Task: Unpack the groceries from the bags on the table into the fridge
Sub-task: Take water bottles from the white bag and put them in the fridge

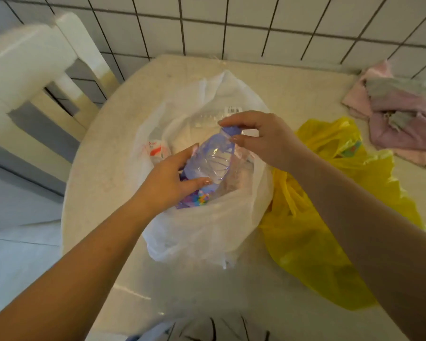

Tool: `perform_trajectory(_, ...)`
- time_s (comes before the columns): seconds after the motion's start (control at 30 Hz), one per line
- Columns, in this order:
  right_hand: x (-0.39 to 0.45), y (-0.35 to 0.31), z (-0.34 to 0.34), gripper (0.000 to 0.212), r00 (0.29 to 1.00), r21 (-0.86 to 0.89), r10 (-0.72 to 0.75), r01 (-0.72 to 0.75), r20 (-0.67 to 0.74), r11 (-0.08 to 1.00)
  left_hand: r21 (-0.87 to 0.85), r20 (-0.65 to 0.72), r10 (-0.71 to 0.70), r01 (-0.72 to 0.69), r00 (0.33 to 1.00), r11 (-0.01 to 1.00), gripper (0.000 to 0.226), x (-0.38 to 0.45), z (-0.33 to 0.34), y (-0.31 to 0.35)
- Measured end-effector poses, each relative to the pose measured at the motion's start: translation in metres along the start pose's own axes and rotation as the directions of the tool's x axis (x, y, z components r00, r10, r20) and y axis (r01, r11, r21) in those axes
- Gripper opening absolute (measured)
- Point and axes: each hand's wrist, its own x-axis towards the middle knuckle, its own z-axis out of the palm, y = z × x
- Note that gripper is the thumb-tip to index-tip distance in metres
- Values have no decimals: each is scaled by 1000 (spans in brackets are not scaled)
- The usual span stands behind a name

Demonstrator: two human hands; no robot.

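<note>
Gleaming cream table (103,134), tiled wall (256,23)

Home kitchen or dining corner. White tiled wall (256,25) with dark grout runs behind pale stone-look tabletop (103,173). White plastic chair (35,62) pushed up at tabletop's left edge. Thin white shopping bag (207,230) and yellow shopping bag (312,262) lie on top, crumpled pink cloth (403,124) near wall. Pale tiled floor (17,254) below.
</note>
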Motion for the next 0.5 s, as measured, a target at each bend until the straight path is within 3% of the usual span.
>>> perform_trajectory(0.1, 30, -21, 2, 40, 995, 25, -85, 86, -44, 996, -165, -68, 41, -51, 997, 985, 59, 16, -9, 3)
perform_trajectory(0.23, 56, -21, 5, 49, 991, 99, -71, 82, -112, 992, -206, -181, 71, -109, 981, 973, 59, 47, -19, -3)
perform_trajectory(0.3, 59, -6, 11, 52, 993, 118, 47, -34, -106, 992, -192, -225, 85, -130, 971, 973, 62, 59, -20, -11)
perform_trajectory(0.43, 55, 33, 36, 45, 943, -22, 326, -328, -61, 944, -140, -223, 110, -144, 969, 980, 57, 71, -16, -32)
perform_trajectory(0.5, 53, 49, 47, 40, 932, -138, 363, -359, 6, 923, -164, -220, 73, -111, 973, 980, 55, 72, -9, -46)
